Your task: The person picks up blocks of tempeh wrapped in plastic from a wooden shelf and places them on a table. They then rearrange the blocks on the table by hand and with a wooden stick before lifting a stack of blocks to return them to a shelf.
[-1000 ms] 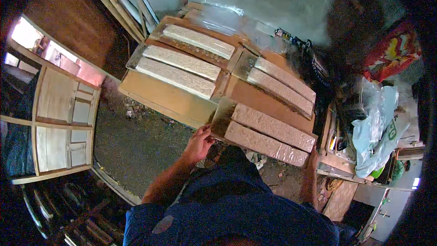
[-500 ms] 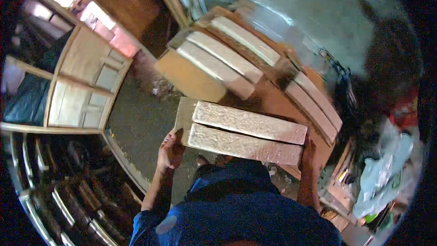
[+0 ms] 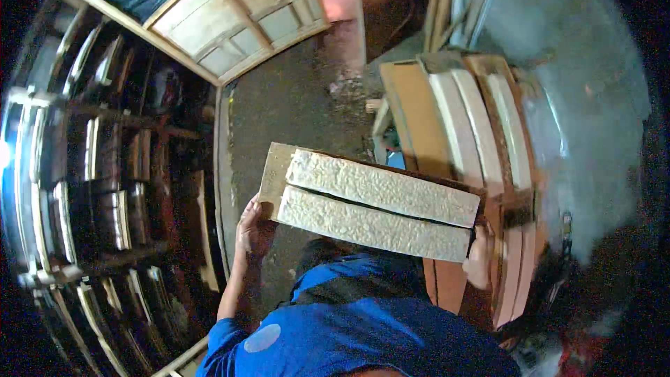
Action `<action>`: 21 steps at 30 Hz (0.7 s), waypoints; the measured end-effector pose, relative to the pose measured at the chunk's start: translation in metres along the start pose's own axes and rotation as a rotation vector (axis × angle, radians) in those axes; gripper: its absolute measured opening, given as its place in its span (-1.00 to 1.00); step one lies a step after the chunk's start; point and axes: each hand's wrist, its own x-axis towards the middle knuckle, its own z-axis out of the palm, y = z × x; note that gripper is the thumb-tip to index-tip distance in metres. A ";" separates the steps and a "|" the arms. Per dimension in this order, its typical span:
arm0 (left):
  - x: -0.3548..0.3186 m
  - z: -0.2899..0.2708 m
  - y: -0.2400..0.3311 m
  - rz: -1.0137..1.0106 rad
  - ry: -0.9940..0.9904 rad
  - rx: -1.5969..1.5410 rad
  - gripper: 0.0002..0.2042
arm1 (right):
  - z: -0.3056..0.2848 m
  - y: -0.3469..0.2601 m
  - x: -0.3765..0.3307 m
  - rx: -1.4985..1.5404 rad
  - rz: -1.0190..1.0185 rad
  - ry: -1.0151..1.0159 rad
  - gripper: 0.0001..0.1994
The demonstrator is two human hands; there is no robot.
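1. Two pale slabs (image 3: 380, 206) on a wooden board (image 3: 274, 174), frame centre, carried level.
2. Stacked boards with slabs (image 3: 460, 139) right of centre, beyond it.
3. Rack shelves (image 3: 105, 188) at left.
4. Left hand (image 3: 252, 227) wraps the board's left end.
5. Right hand (image 3: 480, 258) grips its right end.

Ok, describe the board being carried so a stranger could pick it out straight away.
Start at the stack of boards lying right of the gritty floor. In front of it, the left hand and right hand hold one wooden board. Unlike the stacked ones, it is lifted, carrying two pale rough slabs.
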 end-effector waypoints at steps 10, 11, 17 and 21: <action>-0.025 -0.028 -0.045 0.172 0.358 0.024 -0.66 | 0.035 -0.046 0.092 0.054 0.133 -0.389 -0.70; -0.026 -0.035 -0.049 0.186 0.330 -0.014 -0.66 | 0.050 -0.059 0.087 0.108 0.220 -0.361 -0.69; -0.035 -0.001 -0.030 0.290 0.360 -0.068 -0.65 | 0.074 -0.037 0.125 0.153 0.221 -0.616 -0.69; -0.048 -0.023 -0.031 0.383 0.444 -0.105 -0.54 | 0.103 -0.043 0.120 0.087 0.209 -0.685 -0.67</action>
